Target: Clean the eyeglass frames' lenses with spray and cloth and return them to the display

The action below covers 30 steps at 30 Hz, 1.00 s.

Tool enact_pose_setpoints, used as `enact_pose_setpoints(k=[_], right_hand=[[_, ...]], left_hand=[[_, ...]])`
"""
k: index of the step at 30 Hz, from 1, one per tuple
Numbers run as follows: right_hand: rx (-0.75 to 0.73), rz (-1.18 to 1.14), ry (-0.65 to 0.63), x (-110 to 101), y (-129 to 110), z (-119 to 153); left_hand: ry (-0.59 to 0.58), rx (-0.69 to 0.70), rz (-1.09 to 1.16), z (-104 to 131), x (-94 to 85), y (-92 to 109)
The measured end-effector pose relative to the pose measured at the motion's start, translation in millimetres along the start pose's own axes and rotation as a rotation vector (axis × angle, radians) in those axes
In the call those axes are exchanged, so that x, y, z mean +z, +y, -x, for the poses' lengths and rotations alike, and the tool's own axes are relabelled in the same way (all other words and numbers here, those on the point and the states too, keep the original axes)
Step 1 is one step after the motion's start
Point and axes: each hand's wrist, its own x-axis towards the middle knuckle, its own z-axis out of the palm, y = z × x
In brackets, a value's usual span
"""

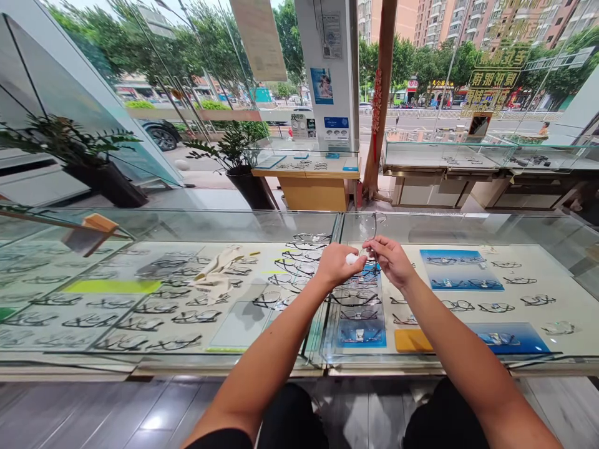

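Above the glass display counter, both my hands meet near the middle. My left hand is closed, with a small white wad showing between thumb and fingers; its material is unclear. Fingertips of my right hand pinch a thin-framed pair of eyeglasses, one temple arm pointing up and away. The lenses are mostly hidden by my fingers. Just beyond and below my left hand, a column of dark-framed eyeglasses runs along the counter.
A cream cloth lies on the counter to the left, with a wood-backed mirror farther left. Several eyeglasses rest on blue display cards at right. Potted plants and another display case stand beyond, before the windows.
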Motion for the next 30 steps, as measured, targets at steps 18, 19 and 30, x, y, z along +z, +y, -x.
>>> enact_pose_setpoints(k=[18, 19, 30], right_hand=[[-0.023, 0.223, -0.174, 5.2, 3.7, 3.7], [-0.024, 0.218, -0.173, 5.0, 3.9, 3.5], [-0.011, 0.156, -0.223, 5.9, 6.2, 1.3]], left_hand=[[0.26, -0.105, 0.241, -3.3, -1.7, -27.6], [0.251, -0.108, 0.239, -3.2, -2.1, -27.9], [0.258, -0.115, 0.28, 0.4, -9.3, -9.2]])
